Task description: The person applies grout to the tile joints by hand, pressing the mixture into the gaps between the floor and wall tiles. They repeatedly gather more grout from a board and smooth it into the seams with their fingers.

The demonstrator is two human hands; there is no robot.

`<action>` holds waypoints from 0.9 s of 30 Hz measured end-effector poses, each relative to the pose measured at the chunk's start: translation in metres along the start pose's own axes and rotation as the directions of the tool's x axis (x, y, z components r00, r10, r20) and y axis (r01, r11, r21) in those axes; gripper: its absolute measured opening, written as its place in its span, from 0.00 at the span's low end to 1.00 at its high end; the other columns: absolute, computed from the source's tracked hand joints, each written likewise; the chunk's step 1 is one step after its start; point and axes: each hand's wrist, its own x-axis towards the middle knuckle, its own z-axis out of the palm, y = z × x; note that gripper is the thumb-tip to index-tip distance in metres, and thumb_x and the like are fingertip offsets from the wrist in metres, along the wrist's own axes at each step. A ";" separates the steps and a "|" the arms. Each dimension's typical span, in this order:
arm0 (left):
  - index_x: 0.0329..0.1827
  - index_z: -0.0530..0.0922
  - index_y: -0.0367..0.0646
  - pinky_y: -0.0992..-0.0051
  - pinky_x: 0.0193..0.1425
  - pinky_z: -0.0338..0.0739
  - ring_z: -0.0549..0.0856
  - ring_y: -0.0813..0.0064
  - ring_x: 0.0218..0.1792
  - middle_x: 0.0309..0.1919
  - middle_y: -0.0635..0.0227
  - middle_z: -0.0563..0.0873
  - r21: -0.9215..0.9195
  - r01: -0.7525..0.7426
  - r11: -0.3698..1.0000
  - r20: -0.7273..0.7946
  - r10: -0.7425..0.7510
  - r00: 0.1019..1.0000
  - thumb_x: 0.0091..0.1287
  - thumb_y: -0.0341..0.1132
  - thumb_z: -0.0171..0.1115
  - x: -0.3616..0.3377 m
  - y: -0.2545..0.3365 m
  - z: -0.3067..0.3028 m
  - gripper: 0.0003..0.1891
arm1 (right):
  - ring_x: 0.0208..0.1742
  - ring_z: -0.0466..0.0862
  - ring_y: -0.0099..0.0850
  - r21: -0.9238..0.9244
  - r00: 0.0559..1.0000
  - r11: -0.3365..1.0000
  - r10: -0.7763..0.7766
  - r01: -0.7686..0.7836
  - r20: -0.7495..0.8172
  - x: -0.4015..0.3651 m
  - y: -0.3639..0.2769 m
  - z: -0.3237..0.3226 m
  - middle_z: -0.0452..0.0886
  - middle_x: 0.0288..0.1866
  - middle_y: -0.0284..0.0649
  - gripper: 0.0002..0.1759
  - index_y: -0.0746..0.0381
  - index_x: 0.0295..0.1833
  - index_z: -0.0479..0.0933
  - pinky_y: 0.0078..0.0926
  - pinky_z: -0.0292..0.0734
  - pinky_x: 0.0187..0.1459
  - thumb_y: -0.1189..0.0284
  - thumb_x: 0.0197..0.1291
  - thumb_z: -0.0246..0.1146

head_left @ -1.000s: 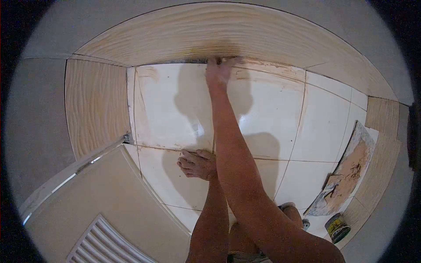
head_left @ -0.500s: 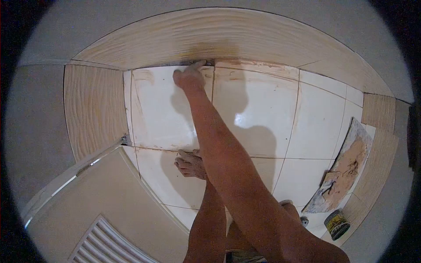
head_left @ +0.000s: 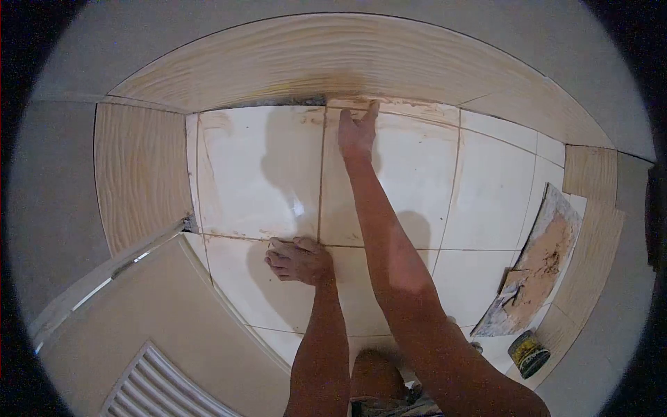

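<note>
My right hand [head_left: 357, 134] is at the joint between the white floor tiles [head_left: 281, 167] and the wood-patterned wall tile [head_left: 389, 62]. One finger presses against the reddish-brown grout [head_left: 410, 108] there, with the thumb held apart. Left of it, a dark stretch of the joint [head_left: 299, 102] shows no grout. My left hand [head_left: 299, 261] lies on the floor near a grout line, its dusty fingers curled; whatever may be inside them is hidden.
On the right, a long board [head_left: 531, 267] carries reddish-brown grout and a small flat scrap. Beside it lies a small dark tub [head_left: 529, 353] with a yellow label. A beige door panel [head_left: 187, 313] with a slatted vent [head_left: 163, 386] stands at lower left.
My right hand has slid right along the wall joint, from the dark stretch onto the grouted part. My left hand stays low on the tiles, and the view has shifted slightly.
</note>
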 end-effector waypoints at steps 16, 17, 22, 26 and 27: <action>0.67 0.63 0.41 0.45 0.59 0.61 0.66 0.43 0.61 0.58 0.42 0.68 -0.005 -0.048 0.999 -0.083 0.048 0.995 0.67 0.44 0.46 -0.004 -0.006 0.009 0.27 | 0.62 0.71 0.55 -0.121 0.992 0.985 -0.117 0.123 0.056 0.029 -0.007 -0.010 0.72 0.60 0.61 0.31 0.72 0.62 0.64 0.46 0.63 0.65 0.63 0.59 0.59; 0.68 0.63 0.41 0.45 0.58 0.61 0.66 0.43 0.61 0.58 0.42 0.68 -0.005 -0.055 0.998 -0.099 0.054 0.994 0.68 0.44 0.45 -0.003 -0.003 0.009 0.27 | 0.58 0.74 0.56 -0.150 0.974 0.964 -0.214 0.222 0.068 0.033 -0.008 -0.005 0.73 0.58 0.62 0.27 0.71 0.59 0.68 0.49 0.65 0.63 0.64 0.60 0.58; 0.68 0.61 0.41 0.45 0.58 0.61 0.66 0.43 0.61 0.59 0.42 0.68 -0.003 -0.046 0.999 -0.062 0.046 0.997 0.68 0.46 0.44 -0.005 -0.006 0.013 0.28 | 0.53 0.79 0.53 -0.677 0.743 0.408 -0.589 0.612 0.318 0.036 0.010 0.027 0.77 0.51 0.64 0.19 0.72 0.53 0.74 0.56 0.69 0.59 0.69 0.62 0.55; 0.68 0.62 0.40 0.44 0.59 0.60 0.65 0.43 0.62 0.60 0.42 0.67 -0.014 -0.030 0.999 -0.029 0.029 0.999 0.68 0.48 0.44 -0.004 -0.006 0.011 0.29 | 0.57 0.77 0.53 -0.284 0.998 0.957 -0.050 0.056 0.026 0.017 -0.014 -0.014 0.75 0.53 0.67 0.22 0.74 0.55 0.73 0.53 0.67 0.61 0.68 0.62 0.53; 0.68 0.62 0.40 0.44 0.59 0.60 0.65 0.43 0.62 0.60 0.42 0.67 -0.017 -0.026 1.000 -0.025 0.025 0.999 0.68 0.48 0.44 -0.004 -0.005 0.010 0.29 | 0.57 0.77 0.53 -0.289 0.998 0.956 -0.054 0.060 0.027 0.024 -0.012 -0.027 0.75 0.53 0.67 0.22 0.74 0.55 0.73 0.53 0.67 0.61 0.68 0.62 0.53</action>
